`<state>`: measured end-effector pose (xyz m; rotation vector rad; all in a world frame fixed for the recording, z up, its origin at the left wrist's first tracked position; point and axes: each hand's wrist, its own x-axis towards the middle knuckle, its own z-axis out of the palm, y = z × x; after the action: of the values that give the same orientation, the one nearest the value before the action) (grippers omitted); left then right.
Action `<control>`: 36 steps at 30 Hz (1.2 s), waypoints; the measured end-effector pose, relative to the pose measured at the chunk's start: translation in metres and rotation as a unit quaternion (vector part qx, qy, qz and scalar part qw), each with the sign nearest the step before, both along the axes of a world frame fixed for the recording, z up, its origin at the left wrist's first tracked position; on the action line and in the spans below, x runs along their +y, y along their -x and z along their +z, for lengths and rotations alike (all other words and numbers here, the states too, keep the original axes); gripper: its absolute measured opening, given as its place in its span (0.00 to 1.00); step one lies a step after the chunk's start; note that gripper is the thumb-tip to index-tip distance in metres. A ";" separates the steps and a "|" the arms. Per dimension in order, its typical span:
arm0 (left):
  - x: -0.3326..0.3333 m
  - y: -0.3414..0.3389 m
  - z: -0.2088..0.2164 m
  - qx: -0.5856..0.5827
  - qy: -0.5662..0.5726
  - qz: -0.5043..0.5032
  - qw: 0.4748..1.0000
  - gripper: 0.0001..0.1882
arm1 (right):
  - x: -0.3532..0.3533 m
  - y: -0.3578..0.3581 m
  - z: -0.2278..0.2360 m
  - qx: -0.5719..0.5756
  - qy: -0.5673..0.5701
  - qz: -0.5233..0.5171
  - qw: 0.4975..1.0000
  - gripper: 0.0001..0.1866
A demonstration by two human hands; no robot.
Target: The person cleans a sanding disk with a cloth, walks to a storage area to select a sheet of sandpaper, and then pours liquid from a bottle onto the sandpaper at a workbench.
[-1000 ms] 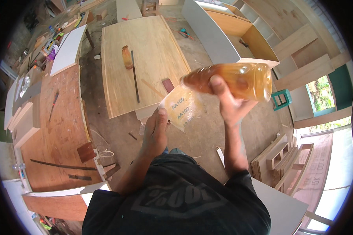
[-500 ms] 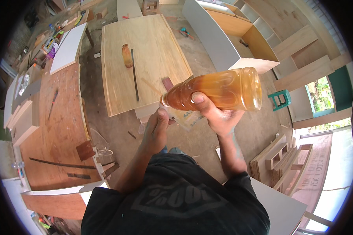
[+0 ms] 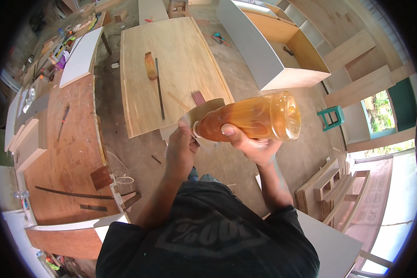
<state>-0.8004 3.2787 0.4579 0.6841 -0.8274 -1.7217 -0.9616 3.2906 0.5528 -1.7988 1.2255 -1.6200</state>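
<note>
My right hand (image 3: 255, 149) is wrapped round a clear bottle (image 3: 250, 116) coated or filled with amber-brown stuff. It lies nearly sideways, its base to the right and its mouth toward my left hand (image 3: 183, 146). The left fingers are closed, pinching a thin brownish sheet (image 3: 204, 110) that looks like sandpaper; it curls up behind the bottle's neck. The left fingertips are partly hidden beside the bottle mouth. Beyond, a pale plywood panel (image 3: 171, 41) carries a smaller amber-stained bottle (image 3: 150, 67), a dark narrow strip (image 3: 159, 88) and a reddish-brown block (image 3: 198, 97).
At the left runs a long brown workbench (image 3: 74, 139) with a white board (image 3: 81, 58), tools and offcuts. A white-sided cabinet (image 3: 250, 46) lies at the far right. To the right stand a green stool (image 3: 330, 118) and stacked wooden frames (image 3: 331, 190).
The bottle has tipped, its base lower and turned more toward me. The sheet has swung from below the neck to above and behind it. My left hand has shifted slightly left.
</note>
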 end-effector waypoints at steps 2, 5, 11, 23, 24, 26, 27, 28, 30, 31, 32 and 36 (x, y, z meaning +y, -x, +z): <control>0.000 0.000 0.007 0.058 -0.022 -0.004 0.998 0.32 | 0.005 0.001 -0.002 0.028 -0.031 -0.009 0.999 0.25; -0.003 0.001 0.022 0.087 -0.054 0.010 0.995 0.31 | 0.014 0.005 -0.003 0.039 -0.100 0.003 0.994 0.22; -0.008 0.002 0.023 0.126 -0.104 0.020 0.986 0.31 | 0.022 0.026 -0.024 0.245 -0.013 -0.011 0.969 0.34; -0.008 0.015 0.024 0.145 -0.108 0.067 0.981 0.30 | 0.033 0.029 -0.035 0.157 -0.093 -0.065 0.981 0.33; -0.007 0.014 0.021 0.145 -0.103 0.067 0.982 0.30 | 0.034 0.026 -0.032 0.129 -0.109 -0.052 0.984 0.33; -0.008 0.012 0.019 0.146 -0.110 0.060 0.981 0.31 | 0.037 0.022 -0.030 0.093 -0.135 -0.042 0.986 0.32; -0.008 0.012 0.018 0.147 -0.113 0.057 0.981 0.31 | 0.037 0.023 -0.031 0.099 -0.124 -0.051 0.986 0.31; -0.008 0.011 0.018 0.149 -0.113 0.054 0.981 0.31 | 0.038 0.024 -0.032 0.104 -0.112 -0.060 0.986 0.30; -0.008 0.009 0.018 0.155 -0.116 0.047 0.980 0.31 | 0.036 0.027 -0.032 0.147 -0.060 -0.096 0.983 0.28; -0.008 0.008 0.020 0.156 -0.118 0.053 0.979 0.31 | 0.035 0.029 -0.031 0.169 -0.039 -0.115 0.978 0.27; -0.007 0.007 0.023 0.157 -0.120 0.059 0.978 0.30 | 0.034 0.033 -0.030 0.195 -0.030 -0.134 0.971 0.27; -0.005 0.005 0.029 0.143 -0.107 0.038 0.983 0.31 | 0.031 0.052 -0.036 0.325 0.054 -0.210 0.921 0.32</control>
<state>-0.8054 3.2741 0.4866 0.5844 -0.4161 -1.8020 -1.0138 3.3217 0.5165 -2.3764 1.9538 -1.3329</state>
